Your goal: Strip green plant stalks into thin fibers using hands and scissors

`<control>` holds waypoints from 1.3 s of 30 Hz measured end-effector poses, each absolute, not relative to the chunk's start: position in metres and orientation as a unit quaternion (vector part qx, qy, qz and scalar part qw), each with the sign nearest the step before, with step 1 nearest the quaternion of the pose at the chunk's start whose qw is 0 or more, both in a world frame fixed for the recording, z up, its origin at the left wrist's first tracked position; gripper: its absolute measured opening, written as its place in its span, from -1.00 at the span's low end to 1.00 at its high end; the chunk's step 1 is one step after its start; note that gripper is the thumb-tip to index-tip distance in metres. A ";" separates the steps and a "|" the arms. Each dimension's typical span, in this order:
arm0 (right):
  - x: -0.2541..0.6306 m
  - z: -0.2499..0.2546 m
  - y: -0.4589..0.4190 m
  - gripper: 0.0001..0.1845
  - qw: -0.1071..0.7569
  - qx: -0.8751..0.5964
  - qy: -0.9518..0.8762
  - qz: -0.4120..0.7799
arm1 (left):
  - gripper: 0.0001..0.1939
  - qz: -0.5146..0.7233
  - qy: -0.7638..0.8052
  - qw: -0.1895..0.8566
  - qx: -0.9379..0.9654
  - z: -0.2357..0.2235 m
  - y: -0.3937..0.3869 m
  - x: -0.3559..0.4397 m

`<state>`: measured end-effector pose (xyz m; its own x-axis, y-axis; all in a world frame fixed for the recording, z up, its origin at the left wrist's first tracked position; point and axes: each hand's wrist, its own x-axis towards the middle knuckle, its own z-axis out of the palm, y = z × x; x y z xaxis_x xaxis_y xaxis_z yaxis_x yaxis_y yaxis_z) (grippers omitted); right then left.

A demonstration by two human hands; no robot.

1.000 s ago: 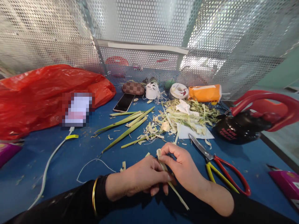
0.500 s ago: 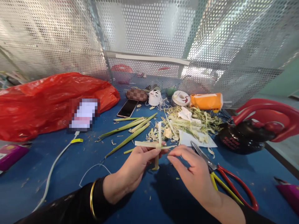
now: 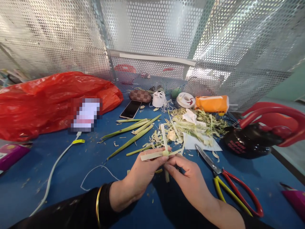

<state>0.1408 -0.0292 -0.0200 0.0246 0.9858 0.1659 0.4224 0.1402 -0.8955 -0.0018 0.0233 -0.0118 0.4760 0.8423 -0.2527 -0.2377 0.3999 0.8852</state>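
Note:
Pale leaf strips [image 3: 152, 155] cross one another at a small knot, with ends pointing up, left, right and down. My left hand [image 3: 145, 168] pinches this woven piece at the crossing between thumb and fingers. Close beside it, my right hand [image 3: 184, 170] has its thumb and fingers closed at the right side of the same piece, apparently on a strip; the exact grip is partly hidden. Several green leaf stalks [image 3: 133, 141] lie on the blue tabletop [image 3: 71, 171] beyond my left hand. Scissors [image 3: 216, 171] with red and yellow handles rest right of my right hand.
Behind the hands is a heap of leaf scraps [image 3: 190, 122] with white paper [image 3: 190, 142]. A black pot [image 3: 247, 141] with red handles stands right. A phone [image 3: 130, 109], tape roll [image 3: 186, 100], orange packet [image 3: 212, 104] and red plastic bag [image 3: 52, 101] line the back.
My right hand has moved left, from a gap beside the woven strips to meeting them at the knot. My left hand and the piece have shifted slightly right and down.

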 end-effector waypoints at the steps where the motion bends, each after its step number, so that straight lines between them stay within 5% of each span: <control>1: 0.142 -0.020 -0.029 -0.78 0.427 -0.569 -0.624 0.324 | -0.76 0.358 0.367 0.753 0.412 -0.011 0.024 -0.002; 39: 0.139 -0.016 -0.031 -0.75 0.391 -0.564 -0.638 0.349 | -0.82 0.396 0.416 0.718 0.393 -0.009 0.020 0.000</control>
